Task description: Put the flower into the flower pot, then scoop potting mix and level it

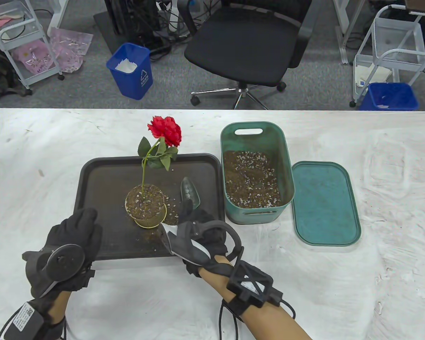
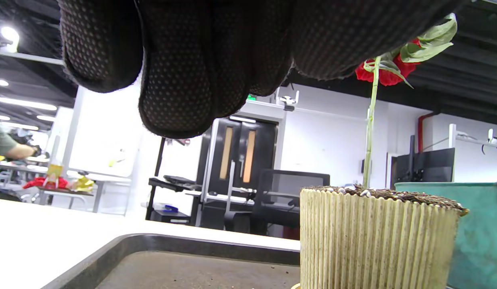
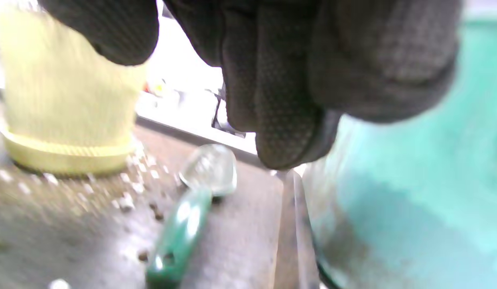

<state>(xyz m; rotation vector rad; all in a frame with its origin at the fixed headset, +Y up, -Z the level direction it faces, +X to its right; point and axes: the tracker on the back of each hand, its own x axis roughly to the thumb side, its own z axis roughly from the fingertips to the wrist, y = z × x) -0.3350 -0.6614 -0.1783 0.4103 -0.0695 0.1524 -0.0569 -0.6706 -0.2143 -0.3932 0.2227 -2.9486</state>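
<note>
The flower (image 1: 164,131) stands upright in the flower pot (image 1: 146,207) on the tray (image 1: 102,184), potting mix heaped to its rim. The scoop (image 1: 190,192) lies just right of the pot, handle toward the right hand (image 1: 202,233), which hovers above it, fingers loosely curled, holding nothing. The left hand (image 1: 72,241) rests relaxed, farther off. The green bin (image 1: 283,166) holds more mix.
</note>
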